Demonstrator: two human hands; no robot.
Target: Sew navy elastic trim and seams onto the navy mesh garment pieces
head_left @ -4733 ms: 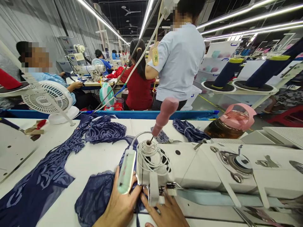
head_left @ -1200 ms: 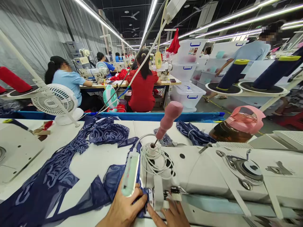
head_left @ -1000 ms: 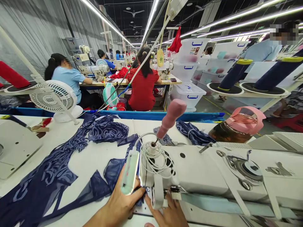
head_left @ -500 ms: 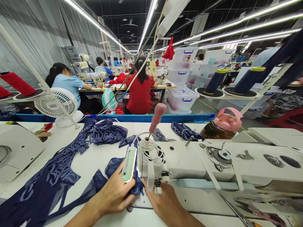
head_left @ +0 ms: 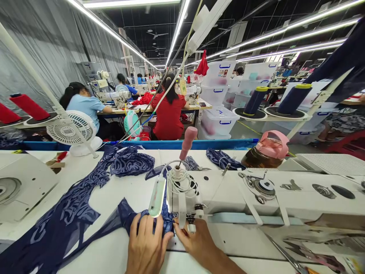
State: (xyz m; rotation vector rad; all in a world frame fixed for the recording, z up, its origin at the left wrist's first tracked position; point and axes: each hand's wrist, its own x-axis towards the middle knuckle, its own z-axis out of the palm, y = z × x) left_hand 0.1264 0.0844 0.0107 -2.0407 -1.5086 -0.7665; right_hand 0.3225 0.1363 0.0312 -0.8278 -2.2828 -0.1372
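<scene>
A white sewing machine (head_left: 228, 190) stands in front of me, with a lit pale green lamp (head_left: 156, 198) at its head. Dark blue fabric (head_left: 125, 217) lies under the needle area and trails left. My left hand (head_left: 148, 241) rests flat on this fabric below the lamp, fingers spread. At the right of the needle, my right hand (head_left: 196, 238) has its thumb and index finger at the fabric edge; the machine head partly hides its other fingers. More patterned blue fabric (head_left: 76, 198) spreads over the left side of the table.
A pink-handled screwdriver (head_left: 188, 142) stands upright in the machine top. Behind are a pink-lidded jug (head_left: 268, 150), navy thread cones (head_left: 293, 99) and a white fan (head_left: 72, 129). Scissors (head_left: 288, 255) lie at lower right. People sit at machines ahead.
My left hand has turned from a sideways, curled hold to lying flat with its fingers pointing forward on the fabric. My right hand has stayed nearly in place. The view has shifted slightly.
</scene>
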